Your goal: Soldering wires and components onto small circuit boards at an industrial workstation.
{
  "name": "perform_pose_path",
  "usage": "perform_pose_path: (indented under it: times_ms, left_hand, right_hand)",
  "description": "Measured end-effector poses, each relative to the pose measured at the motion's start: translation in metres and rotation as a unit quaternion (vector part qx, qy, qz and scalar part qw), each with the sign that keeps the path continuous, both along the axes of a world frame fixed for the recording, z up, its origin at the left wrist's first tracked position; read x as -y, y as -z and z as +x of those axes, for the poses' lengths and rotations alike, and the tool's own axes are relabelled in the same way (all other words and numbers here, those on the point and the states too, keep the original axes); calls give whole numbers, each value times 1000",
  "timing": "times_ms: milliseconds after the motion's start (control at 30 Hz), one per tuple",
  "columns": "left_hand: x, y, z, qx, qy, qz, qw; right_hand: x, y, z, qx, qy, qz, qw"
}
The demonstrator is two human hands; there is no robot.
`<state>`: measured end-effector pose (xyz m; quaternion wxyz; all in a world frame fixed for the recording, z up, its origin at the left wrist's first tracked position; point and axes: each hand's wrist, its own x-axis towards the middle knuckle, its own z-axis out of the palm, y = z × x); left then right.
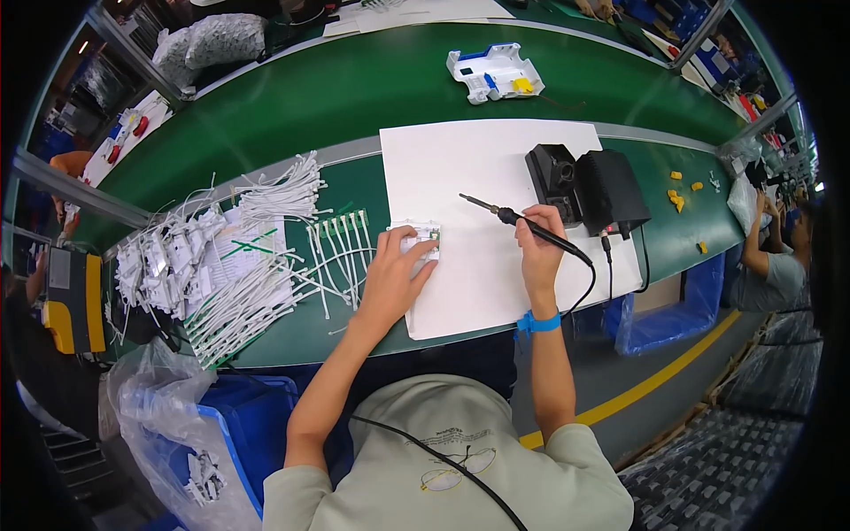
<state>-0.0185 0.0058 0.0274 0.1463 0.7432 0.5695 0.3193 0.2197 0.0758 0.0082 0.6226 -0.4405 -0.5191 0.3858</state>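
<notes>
Landmark: white paper sheet [496,177] on the green bench.
Left hand [394,274]: fingers curled over a small white part [423,237] at the sheet's left edge, pinning it; part looks like a little circuit board, hard to tell.
Right hand [538,252]: fist closed round a soldering iron [522,221], tip raised over the sheet's middle.
Soldering station [584,186]: black box, sheet's right edge.
White cable bundles [239,265]: left of sheet.
White plastic housing [494,73]: beyond sheet, blue and yellow bits.

Green bench [354,88]; white sheet [478,168]; black soldering iron [531,227]
</notes>
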Motion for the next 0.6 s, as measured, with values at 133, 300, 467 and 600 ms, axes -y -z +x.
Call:
perform_pose_path:
  times_ms: [133,300,467,600]
  left_hand:
    - [-1,3,-1,-1,-4,4,1000]
    - [0,8,2,-10,-10,40,999]
    - [-1,12,3,-2,-8,64,998]
    - [-1,14,2,8,-12,62,998]
  right_hand:
    - [8,9,2,-8,-27,65,997]
    - [17,13,0,41,-36,69,996]
    - [22,9,-7,103,-52,131,985]
    - [22,9,-8,123,-66,154,978]
